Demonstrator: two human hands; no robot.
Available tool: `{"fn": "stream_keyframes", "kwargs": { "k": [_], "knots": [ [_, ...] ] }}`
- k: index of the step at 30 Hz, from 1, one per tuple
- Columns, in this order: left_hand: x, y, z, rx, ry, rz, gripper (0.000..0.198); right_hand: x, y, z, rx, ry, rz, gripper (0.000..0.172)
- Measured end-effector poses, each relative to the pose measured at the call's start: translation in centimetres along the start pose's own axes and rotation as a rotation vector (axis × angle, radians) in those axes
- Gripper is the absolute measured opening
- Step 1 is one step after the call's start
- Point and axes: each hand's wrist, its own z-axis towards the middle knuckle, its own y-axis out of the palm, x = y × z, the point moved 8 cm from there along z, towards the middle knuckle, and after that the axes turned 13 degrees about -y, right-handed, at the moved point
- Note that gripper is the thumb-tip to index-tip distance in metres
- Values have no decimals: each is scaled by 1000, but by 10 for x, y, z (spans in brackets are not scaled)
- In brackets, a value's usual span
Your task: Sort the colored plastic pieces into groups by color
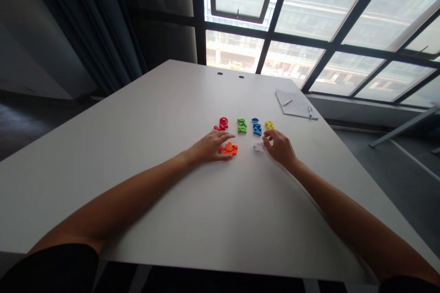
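My left hand (213,146) rests on the white table with thumb and fingers spread around a small cluster of orange plastic pieces (229,149). Just beyond its fingers lie red pieces (223,123), partly hidden by the hand. My right hand (280,146) is loosely curled, with a gap between thumb and index finger, at the right edge of some white pieces (258,147). No object shows between its fingers. Green pieces (242,126), blue pieces (256,128) and yellow pieces (269,125) form a row behind both hands. The exact shapes are too small to make out.
The white table (147,114) extends toward large windows. Paper sheets (294,102) lie near its right edge, with a pen (287,102) and another pen (310,112) on them. Two round cable holes are at the far end. A dark curtain (103,27) hangs at left.
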Motion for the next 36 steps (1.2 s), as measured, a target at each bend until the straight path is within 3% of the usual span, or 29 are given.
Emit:
{"fn": "stream_keyframes", "kwargs": {
  "k": [3,7,13,18,29,36],
  "knots": [
    [2,9,6,-47,-52,-16,55,-6,0,-24,-11,-8,27,32],
    [11,16,19,-53,-25,-45,39,-20,9,-29,-67,-71,7,49],
    [18,24,40,-38,-26,-41,36,-23,14,-26,-120,-104,12,43],
    [21,26,44,-18,-26,-1,33,-23,13,-27,-121,-120,12,43],
    [23,23,16,70,35,57,62,-33,2,-27,-32,-196,-61,42],
    [42,6,-40,37,249,81,46,-78,-21,-31,82,-383,34,17]
  ]
}}
